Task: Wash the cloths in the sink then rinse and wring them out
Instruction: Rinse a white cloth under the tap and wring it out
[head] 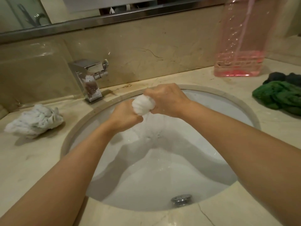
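A twisted white cloth (143,106) is held over the far part of the round white sink (211,160). My left hand (125,115) grips its near end and my right hand (167,98) grips its far end. Both fists are curled tight round it, and water runs from the cloth into the basin. Cloudy water stands in the sink. A crumpled white cloth (35,120) lies on the counter to the left. A green cloth (280,97) and a dark cloth (283,77) lie bunched on the counter at the right.
A chrome faucet (91,79) stands at the sink's back left. A clear pink bottle (239,46) with a little pink liquid stands at the back right. A chrome drain fitting (180,199) shows at the sink's near edge. A marble backsplash runs behind.
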`<action>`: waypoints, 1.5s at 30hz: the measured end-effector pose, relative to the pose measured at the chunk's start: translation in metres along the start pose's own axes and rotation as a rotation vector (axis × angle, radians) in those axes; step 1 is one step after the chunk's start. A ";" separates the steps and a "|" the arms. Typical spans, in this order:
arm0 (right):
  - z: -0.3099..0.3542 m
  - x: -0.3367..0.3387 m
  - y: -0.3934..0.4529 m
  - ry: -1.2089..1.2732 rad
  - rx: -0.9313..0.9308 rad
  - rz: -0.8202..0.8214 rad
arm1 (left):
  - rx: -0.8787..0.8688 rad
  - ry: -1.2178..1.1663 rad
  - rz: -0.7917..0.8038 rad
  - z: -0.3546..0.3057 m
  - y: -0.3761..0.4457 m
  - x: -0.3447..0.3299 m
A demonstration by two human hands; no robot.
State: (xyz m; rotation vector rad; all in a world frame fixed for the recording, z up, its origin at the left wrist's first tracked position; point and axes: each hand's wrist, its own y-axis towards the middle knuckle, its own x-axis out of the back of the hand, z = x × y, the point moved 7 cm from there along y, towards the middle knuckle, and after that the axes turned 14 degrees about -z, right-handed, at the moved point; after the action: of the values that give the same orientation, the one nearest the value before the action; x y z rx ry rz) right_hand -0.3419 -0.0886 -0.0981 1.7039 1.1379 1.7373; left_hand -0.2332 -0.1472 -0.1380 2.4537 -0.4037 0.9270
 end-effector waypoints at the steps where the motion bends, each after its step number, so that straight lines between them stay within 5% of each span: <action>1: -0.003 -0.006 -0.002 -0.004 -0.096 0.138 | -0.033 0.049 -0.030 0.002 0.001 0.001; 3: -0.005 -0.016 -0.015 0.119 -0.327 0.372 | -0.132 0.222 -0.092 0.006 0.001 0.006; 8: 0.008 -0.044 -0.069 1.071 -1.022 0.909 | -0.462 0.559 -0.214 -0.007 -0.007 0.023; 11: 0.019 -0.039 -0.081 1.295 -1.074 1.109 | -0.729 0.503 -0.320 -0.027 -0.019 0.026; 15: 0.039 -0.042 -0.079 1.580 -1.115 1.158 | -0.926 0.515 -0.436 -0.045 -0.023 0.031; 18: 0.044 -0.053 -0.079 1.348 -1.051 1.126 | -0.884 0.490 -0.269 -0.034 -0.018 0.026; 22: 0.023 -0.057 -0.073 0.786 -0.915 1.030 | -0.505 0.827 0.042 -0.005 -0.011 0.004; 30: 0.029 -0.043 -0.040 0.113 -0.430 0.519 | -0.098 0.653 0.123 0.022 -0.007 0.001; 38: 0.046 -0.035 -0.028 0.027 -0.119 0.376 | 0.361 0.106 0.533 0.048 -0.031 -0.004; 45: 0.047 -0.029 -0.025 0.011 0.030 0.294 | 0.422 0.000 0.555 0.046 -0.044 -0.008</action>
State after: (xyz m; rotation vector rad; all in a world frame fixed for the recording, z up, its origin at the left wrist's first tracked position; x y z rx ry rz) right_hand -0.2980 -0.0864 -0.1408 1.9629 0.9601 1.9095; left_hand -0.1952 -0.1335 -0.1880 2.7701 -1.0145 1.3474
